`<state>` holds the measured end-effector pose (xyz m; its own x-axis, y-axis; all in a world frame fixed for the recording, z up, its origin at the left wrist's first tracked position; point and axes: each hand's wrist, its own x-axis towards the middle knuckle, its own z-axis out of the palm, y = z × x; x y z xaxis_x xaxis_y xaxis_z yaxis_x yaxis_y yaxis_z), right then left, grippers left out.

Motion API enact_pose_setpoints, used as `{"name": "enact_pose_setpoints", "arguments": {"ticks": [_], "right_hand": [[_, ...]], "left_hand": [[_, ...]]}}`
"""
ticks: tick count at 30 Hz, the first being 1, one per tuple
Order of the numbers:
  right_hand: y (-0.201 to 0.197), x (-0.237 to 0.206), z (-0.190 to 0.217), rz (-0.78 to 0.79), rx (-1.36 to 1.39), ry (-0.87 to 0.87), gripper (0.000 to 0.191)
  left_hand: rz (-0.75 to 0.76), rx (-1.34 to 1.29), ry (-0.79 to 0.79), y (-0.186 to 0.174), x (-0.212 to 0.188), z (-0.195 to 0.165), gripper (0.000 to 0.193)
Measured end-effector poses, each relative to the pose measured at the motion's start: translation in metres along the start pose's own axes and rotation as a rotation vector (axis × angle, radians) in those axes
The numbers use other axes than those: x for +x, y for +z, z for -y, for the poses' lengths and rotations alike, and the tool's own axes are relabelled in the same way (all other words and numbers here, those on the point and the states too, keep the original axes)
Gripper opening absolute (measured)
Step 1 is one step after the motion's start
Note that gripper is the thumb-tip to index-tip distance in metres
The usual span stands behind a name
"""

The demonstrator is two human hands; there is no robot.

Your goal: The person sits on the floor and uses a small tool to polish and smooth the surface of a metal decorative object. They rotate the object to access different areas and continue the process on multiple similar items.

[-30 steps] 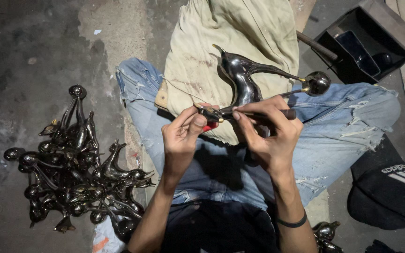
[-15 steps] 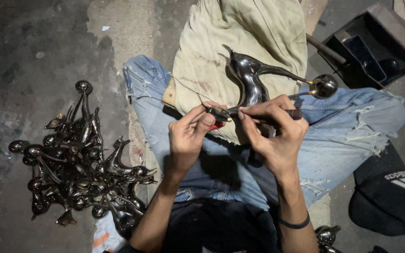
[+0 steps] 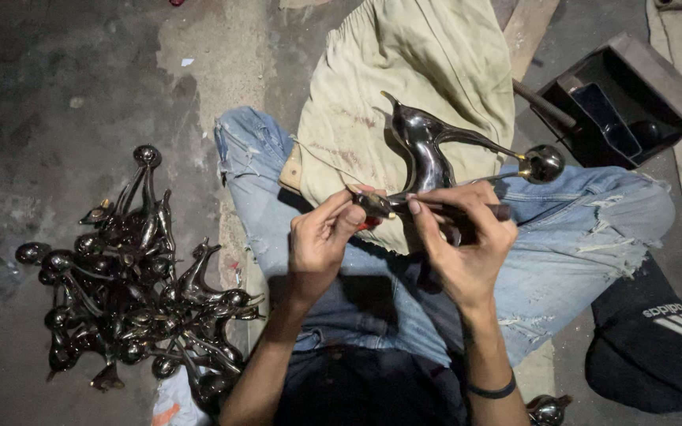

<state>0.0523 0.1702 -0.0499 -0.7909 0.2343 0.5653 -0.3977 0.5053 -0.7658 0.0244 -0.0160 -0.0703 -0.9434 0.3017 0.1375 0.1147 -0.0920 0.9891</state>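
Head view: left hand [image 3: 321, 237] fingers are pinched on a small metal piece [image 3: 374, 205]; right hand [image 3: 463, 241] fingers are clenched around a dark tool [image 3: 475, 211]. Grip is unchanged from the earlier frame.

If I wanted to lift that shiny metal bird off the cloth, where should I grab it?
Probably the metal bird by its thick curved body, coming from above on the far side. The body is its broadest part; the thin rod toward the ball end looks too slender, and both hands work at its near end.
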Motion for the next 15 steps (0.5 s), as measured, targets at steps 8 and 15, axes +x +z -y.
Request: {"name": "enact_pose_setpoints", "arguments": {"ticks": [8,15], "right_hand": [[0.003,-0.004,0.003,-0.026,-0.056,0.015,0.013],[0.003,0.001,0.012,-0.01,-0.063,0.086,0.012]], "left_hand": [[0.06,0.035,0.006,-0.005,-0.002,-0.003,0.047],[0.07,0.062,0.05,-0.005,0.0,-0.002,0.043]]}}
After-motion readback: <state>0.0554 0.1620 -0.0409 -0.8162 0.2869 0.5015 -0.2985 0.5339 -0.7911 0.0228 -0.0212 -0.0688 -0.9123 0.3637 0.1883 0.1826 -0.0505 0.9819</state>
